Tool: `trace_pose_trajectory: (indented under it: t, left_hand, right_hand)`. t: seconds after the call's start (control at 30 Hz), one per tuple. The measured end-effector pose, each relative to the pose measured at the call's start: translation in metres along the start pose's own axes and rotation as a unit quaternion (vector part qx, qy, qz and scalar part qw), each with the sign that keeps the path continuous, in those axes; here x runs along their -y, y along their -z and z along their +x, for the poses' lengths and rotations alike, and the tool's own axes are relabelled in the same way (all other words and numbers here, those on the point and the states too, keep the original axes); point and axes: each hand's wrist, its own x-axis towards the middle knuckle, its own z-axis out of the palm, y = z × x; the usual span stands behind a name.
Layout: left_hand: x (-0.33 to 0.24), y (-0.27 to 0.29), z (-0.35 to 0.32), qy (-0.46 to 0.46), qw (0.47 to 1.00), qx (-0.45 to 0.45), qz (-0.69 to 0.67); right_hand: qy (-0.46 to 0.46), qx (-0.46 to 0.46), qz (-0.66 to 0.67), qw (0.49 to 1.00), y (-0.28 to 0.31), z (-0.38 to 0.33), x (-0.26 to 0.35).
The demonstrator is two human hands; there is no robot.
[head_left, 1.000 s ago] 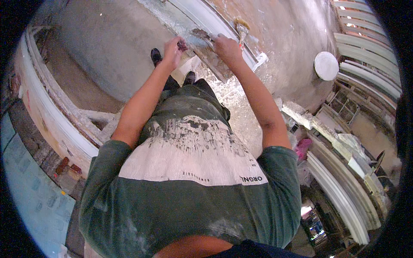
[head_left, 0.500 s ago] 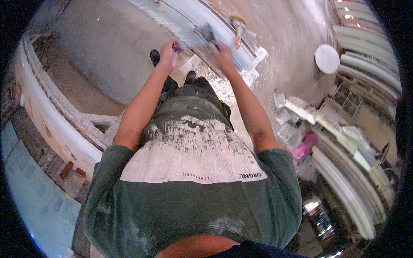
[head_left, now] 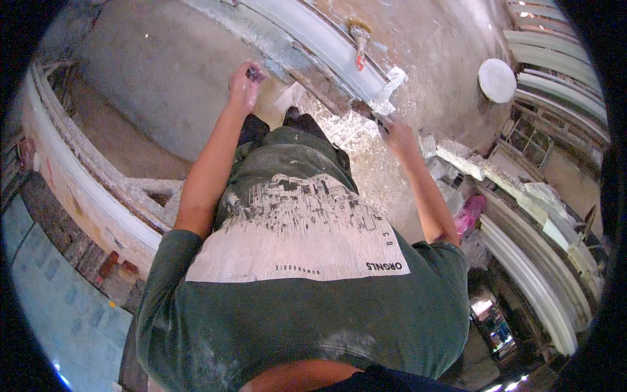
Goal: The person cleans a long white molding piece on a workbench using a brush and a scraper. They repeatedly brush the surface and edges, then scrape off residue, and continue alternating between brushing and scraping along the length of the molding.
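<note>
The right grip [head_left: 400,137] is clasped round a dark tool [head_left: 381,123], held at the near end of the long white strip [head_left: 313,39], just beside a white clump [head_left: 392,88]. For an even stroke, the tool would best be kept low and steady along the strip's edge, clear of the brush [head_left: 360,47] lying beside it. The left grip [head_left: 243,88] is curled, apart from the strip; whether it holds anything, I cannot tell.

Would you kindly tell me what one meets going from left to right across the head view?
Blue panel → left hand → brush with a red-marked handle → right hand → white round disc.
</note>
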Motion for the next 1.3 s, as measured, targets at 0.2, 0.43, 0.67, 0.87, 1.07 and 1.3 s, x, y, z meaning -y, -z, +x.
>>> trace_pose_trajectory:
  t: [0.2,0.43,0.67,0.87,1.07,1.3]
  left_hand:
    - [0.006,-0.040,-0.004,0.025,0.996,0.076,0.029]
    - [0.025,-0.114,-0.019,0.013,0.963,0.210,0.166]
    - [0.094,-0.229,-0.061,-0.066,0.884,0.318,0.337]
    - [0.158,-0.260,-0.050,-0.207,0.524,0.468,0.681]
    - [0.040,-0.187,-0.029,-0.112,0.753,0.317,0.566]
    - [-0.006,-0.066,0.000,-0.075,0.926,0.005,0.371]
  right_hand:
    - [-0.003,-0.062,0.025,0.998,-0.037,0.064,0.011]
    - [-0.010,-0.057,-0.037,0.998,-0.018,-0.004,-0.005]
    - [0.029,-0.119,-0.009,0.992,-0.031,0.041,0.023]
    - [0.076,-0.281,0.084,0.953,-0.089,0.107,0.060]
    - [0.070,-0.160,0.055,0.983,-0.026,0.100,0.080]
    - [0.114,-0.159,-0.002,0.981,-0.006,0.203,0.139]
